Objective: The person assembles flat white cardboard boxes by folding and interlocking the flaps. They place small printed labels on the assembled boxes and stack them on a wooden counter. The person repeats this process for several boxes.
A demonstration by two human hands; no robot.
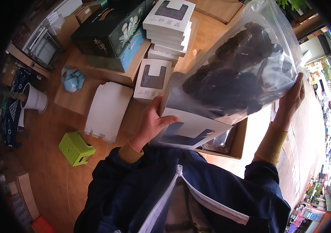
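Note:
A large clear plastic bag [243,68] full of dark, crinkled dried pieces, perhaps dried fungus, is tilted up in front of me. Its lower left end meets a white cardboard box [198,121] with a cut-out window; whether it sits inside the box I cannot tell. My left hand [151,123] grips the box's left end, thumb on the near face and fingers mostly hidden. At the bag's right side, my right hand [291,95] holds the plastic, its fingers partly behind it. Under the white box, an open brown carton [237,141] contains more clear plastic packaging.
Beyond my left hand are a windowed white box [152,79] and a stack of similar boxes [169,27]. Black gift boxes [109,33] stand behind flat white cardboard [109,110]. A green plastic stool [76,148] and crumpled blue material [72,79] lie at left.

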